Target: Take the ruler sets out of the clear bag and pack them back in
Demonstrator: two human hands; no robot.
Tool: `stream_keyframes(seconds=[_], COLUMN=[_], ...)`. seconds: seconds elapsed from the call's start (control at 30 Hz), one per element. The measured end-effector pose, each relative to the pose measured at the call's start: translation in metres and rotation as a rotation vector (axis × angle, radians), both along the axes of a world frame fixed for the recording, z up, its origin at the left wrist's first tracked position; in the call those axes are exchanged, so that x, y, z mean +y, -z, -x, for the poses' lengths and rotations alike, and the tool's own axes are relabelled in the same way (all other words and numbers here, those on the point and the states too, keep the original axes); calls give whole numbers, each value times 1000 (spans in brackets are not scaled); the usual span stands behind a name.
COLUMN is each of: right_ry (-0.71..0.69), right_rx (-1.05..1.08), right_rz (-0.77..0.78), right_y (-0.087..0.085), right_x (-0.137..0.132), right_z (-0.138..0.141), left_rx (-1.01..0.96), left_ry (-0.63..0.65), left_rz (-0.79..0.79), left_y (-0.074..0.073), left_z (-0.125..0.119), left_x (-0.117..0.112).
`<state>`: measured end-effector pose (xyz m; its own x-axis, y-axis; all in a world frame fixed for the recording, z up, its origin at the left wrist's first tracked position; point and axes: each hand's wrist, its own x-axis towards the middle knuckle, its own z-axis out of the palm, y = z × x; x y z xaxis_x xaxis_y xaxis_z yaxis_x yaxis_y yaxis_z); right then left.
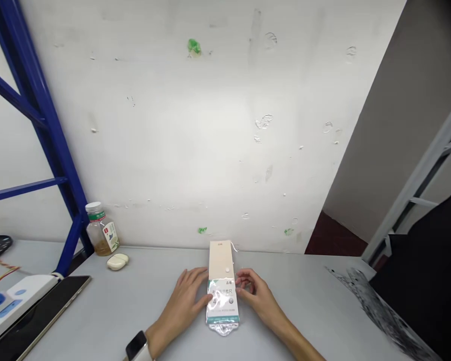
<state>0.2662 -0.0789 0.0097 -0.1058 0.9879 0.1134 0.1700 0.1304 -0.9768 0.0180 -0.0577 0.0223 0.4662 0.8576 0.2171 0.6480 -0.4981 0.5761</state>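
A long flat ruler-set packet lies on the grey table, its upper half plain cream, its lower half printed in white and teal under clear plastic. My left hand rests at its left edge, fingers stretched out and the thumb tip touching the plastic. At the right edge is my right hand, fingers loosely bent and apart from the thumb, whose tip is at the packet's side. Neither hand is closed around the packet. A watch with a pale strap is on my left wrist.
A jar with a white lid stands back left, beside a small cream case. Left of my hand lie a dark phone and a white power strip. A blue metal frame rises there. Black cloth hangs at the right.
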Motion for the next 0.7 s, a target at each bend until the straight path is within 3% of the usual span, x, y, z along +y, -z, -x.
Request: stream_keyframes(seconds=[0.2,0.3,0.53,0.7], right_ry=[-38,-84,-95,-103], right_rx=[166,197,260,283], right_rz=[40,68,84,124], right_y=[-3,-1,-1,-10], right_x=[0,1,-1,-4], right_z=[1,1,-2,-6], left_rx=[-568,-723,-757,-741], left_ry=[8,49,94,94], left_rz=[403,550,685,568], left_y=[-1,0,-5,-9], left_z=[-11,-15,-14,-13], left_x=[-1,-4,-4,-3])
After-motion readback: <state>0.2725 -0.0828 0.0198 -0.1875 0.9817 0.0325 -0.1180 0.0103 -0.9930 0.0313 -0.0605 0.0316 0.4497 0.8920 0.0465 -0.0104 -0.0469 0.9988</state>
